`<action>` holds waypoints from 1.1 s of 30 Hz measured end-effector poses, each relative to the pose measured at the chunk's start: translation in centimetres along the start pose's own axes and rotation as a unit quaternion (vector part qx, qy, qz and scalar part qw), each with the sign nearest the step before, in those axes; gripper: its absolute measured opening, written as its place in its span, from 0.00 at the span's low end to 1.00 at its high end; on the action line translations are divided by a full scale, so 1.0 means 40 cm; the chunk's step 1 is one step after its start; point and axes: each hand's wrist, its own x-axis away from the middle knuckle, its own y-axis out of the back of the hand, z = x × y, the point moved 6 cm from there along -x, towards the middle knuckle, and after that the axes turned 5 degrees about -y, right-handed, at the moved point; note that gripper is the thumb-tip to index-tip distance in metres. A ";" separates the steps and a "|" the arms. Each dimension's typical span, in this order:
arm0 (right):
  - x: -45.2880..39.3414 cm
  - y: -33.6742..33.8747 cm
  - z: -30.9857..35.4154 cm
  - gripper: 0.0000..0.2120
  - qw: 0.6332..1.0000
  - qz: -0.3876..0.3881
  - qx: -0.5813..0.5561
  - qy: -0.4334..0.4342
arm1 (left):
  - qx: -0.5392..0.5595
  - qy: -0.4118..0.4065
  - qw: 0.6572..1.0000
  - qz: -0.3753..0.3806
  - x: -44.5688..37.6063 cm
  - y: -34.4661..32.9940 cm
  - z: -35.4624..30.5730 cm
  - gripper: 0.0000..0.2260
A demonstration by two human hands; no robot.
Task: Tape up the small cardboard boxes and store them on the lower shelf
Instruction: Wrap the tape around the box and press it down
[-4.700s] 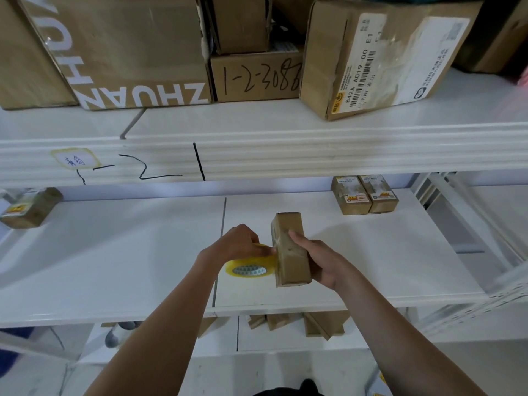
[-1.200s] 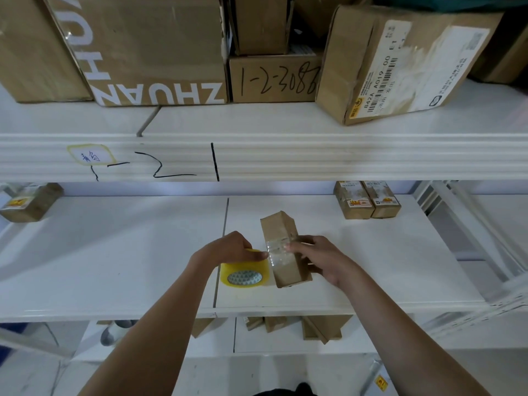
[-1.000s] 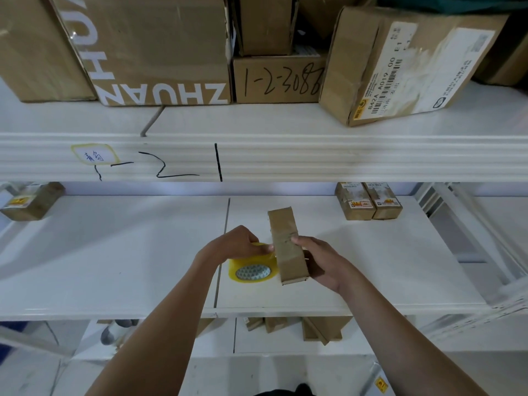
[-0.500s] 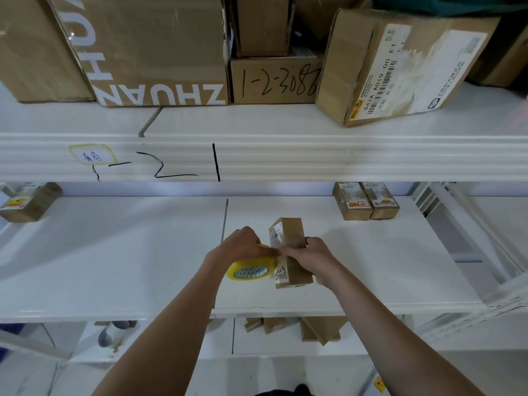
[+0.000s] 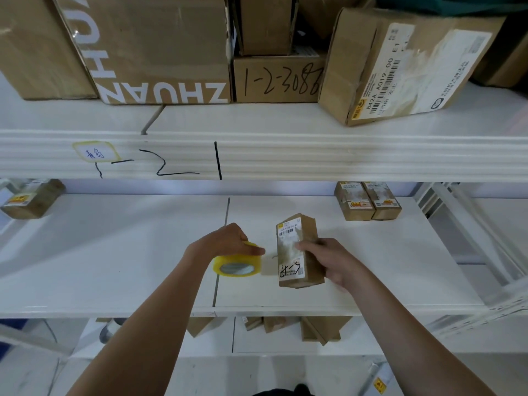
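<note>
Right hand grip: fingers and thumb curled round the small cardboard box, centre frame, held over the white shelf. Whether its lower end touches the shelf cannot be told. Box face shows a barcode label at top and a handwritten label at bottom; small print unreadable. The hand hides the box's right side.

Left hand grip: fingers curled over the top of the yellow tape roll, just left of the box, with a gap between them. The hand covers the roll's upper rim.

Two small labelled boxes stand side by side at the shelf's back, right of centre. Another small box sits at the left edge, blurred.

Upper shelf crosses the frame, with hand-drawn marks and a small sticker on its edge. On it: a big "ZHUAN" carton cut off at top, a box marked "1-2-3088", and a tilted labelled carton at upper right.

Below the white shelf, several brown cardboard pieces are partly hidden by its front edge; their shapes are unclear.
</note>
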 end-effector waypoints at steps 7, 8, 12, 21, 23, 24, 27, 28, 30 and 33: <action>0.017 -0.019 0.013 0.16 0.997 0.068 -0.018 0.018 | -0.046 0.029 0.998 -0.012 0.008 -0.014 0.003 0.30; 0.017 -0.020 0.009 0.17 0.997 0.073 -0.027 0.018 | -0.041 0.028 0.999 -0.008 0.007 -0.015 -0.003 0.29; 0.013 -0.024 -0.005 0.19 0.994 0.097 -0.041 0.019 | -0.016 0.007 1.000 0.019 0.009 -0.026 -0.022 0.26; 0.002 -0.051 -0.033 0.18 0.976 0.120 -0.178 -0.034 | 0.102 -0.027 0.994 0.002 0.020 -0.036 -0.052 0.23; 0.003 -0.042 -0.031 0.19 0.979 0.119 -0.165 -0.022 | 0.097 -0.025 0.995 -0.007 0.017 -0.032 -0.043 0.25; 0.003 -0.037 -0.029 0.20 0.983 0.112 -0.146 -0.013 | 0.092 -0.021 0.995 -0.013 0.016 -0.029 -0.035 0.25; -0.002 -0.015 -0.021 0.21 0.997 0.033 -0.066 0.017 | 0.060 -0.004 0.998 -0.032 0.009 -0.029 -0.016 0.27; -0.003 -0.012 -0.019 0.22 0.999 0.000 -0.045 0.019 | 0.051 0.002 0.998 -0.036 0.005 -0.033 -0.014 0.29; 0.000 -0.022 -0.012 0.23 0.998 -0.050 0.016 0.021 | 0.033 0.009 0.998 -0.050 -0.003 -0.043 -0.020 0.33; 0.004 -0.054 -0.002 0.35 0.982 -0.088 0.165 0.014 | -0.013 0.012 0.997 -0.069 -0.016 -0.056 -0.040 0.34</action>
